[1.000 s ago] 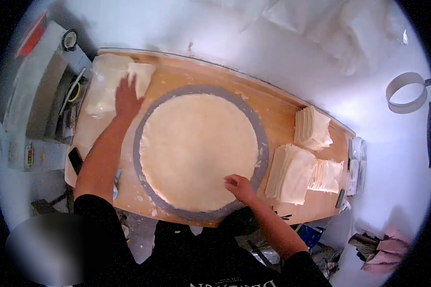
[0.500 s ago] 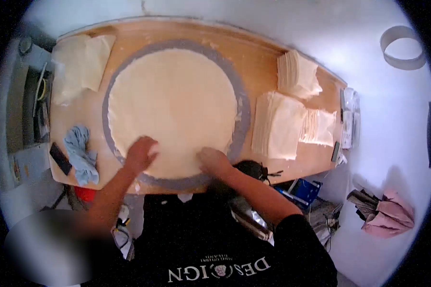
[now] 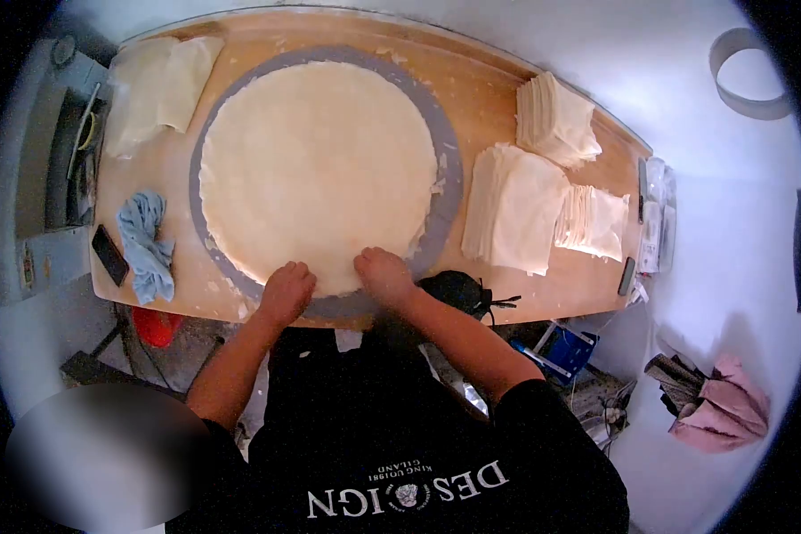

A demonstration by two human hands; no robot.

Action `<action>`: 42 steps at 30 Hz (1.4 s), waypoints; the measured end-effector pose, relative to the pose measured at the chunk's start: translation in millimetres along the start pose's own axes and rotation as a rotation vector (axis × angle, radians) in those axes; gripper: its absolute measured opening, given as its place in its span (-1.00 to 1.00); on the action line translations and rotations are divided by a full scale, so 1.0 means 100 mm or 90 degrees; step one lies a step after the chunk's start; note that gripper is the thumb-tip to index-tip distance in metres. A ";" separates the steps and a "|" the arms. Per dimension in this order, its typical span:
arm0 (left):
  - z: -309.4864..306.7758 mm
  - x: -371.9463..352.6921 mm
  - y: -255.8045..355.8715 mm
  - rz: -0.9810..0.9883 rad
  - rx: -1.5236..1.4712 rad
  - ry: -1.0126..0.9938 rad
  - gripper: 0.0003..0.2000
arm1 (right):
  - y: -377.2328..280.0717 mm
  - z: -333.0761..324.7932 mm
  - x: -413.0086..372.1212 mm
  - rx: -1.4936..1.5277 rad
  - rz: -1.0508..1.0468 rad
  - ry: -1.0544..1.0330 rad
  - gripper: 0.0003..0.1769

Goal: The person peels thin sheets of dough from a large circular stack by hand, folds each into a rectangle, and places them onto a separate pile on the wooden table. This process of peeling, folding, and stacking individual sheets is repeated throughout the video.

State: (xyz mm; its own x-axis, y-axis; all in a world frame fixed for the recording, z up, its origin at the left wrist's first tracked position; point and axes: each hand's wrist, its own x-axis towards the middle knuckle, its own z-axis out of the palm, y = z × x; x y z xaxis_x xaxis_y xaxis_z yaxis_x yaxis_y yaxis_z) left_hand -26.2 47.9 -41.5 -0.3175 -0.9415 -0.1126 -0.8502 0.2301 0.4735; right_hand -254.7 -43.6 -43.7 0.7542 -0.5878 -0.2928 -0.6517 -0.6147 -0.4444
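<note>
A wide, thin round dough sheet [image 3: 320, 169] lies on a grey round plate [image 3: 452, 191], which shows as a ring around it. At the sheet's near edge, my left hand [image 3: 291, 289] has its fingers curled and closed on the dough. A short way to the right, my right hand [image 3: 383, 274] is also closed, its fingertips pinching the near part of the sheet. My fingers hide the exact spots they grip. The sheet lies flat, with a ragged edge on the right and left.
Stacks of folded thin sheets [image 3: 518, 209] stand on the wooden table [image 3: 329, 27] at right. Loose sheets [image 3: 160, 89] lie at far left, above a blue cloth [image 3: 145, 245] and a dark phone [image 3: 109, 255]. A black pouch [image 3: 454, 294] sits at the near edge.
Both hands have moved slightly toward the sheet's near edge, and their fingers are now curled on it. The camera view has tilted, so the table appears higher.
</note>
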 end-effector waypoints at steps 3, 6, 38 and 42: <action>0.02 0.02 -0.01 0.005 0.026 -0.019 -0.94 | 0.01 -0.02 0.01 -0.017 0.076 -0.025 -0.86; 0.04 0.03 -0.03 0.011 0.034 -0.034 -0.95 | 0.13 -0.09 -0.03 -0.015 0.193 -0.043 -0.82; 0.05 0.46 0.38 -0.115 -0.217 -0.053 -0.92 | 0.97 -0.34 0.26 0.263 0.615 0.386 -0.78; 0.00 0.37 0.39 -0.116 -0.222 -0.046 -0.92 | 1.40 -0.42 0.45 0.179 0.447 0.554 -0.78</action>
State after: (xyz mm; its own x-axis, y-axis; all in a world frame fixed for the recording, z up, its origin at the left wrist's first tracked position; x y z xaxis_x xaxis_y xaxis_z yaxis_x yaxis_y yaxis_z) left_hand -70.7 21.6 -27.2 -0.2140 -0.9368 -0.2768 -0.7061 -0.0475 0.7065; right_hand -315.6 -178.2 -83.6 -0.1509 -0.9850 0.0836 -0.7817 0.0671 -0.6200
